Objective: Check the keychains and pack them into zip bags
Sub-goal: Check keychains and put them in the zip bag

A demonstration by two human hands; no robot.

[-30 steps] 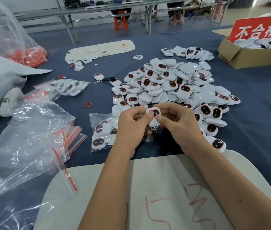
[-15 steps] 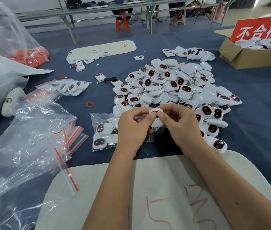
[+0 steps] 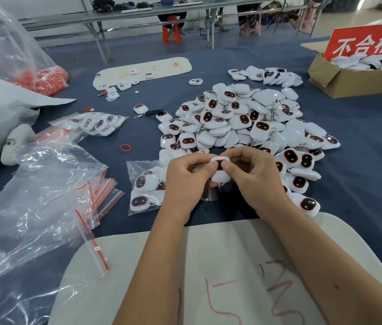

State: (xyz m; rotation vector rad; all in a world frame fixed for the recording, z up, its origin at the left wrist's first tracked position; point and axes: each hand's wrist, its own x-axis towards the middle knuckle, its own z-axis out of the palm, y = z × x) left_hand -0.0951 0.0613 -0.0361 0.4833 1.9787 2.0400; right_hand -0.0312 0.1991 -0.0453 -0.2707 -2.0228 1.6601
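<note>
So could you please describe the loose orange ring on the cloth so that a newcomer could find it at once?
Start at the big pile of white keychains in the middle of the blue table. Look just left of its lower edge, above the partly filled zip bag. There the orange ring lies alone on bare cloth, a small open hoop.

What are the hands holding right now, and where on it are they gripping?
One white keychain with a dark red-rimmed face, pinched between left hand and right hand; both thumbs press its upper face, fingers behind.
</note>
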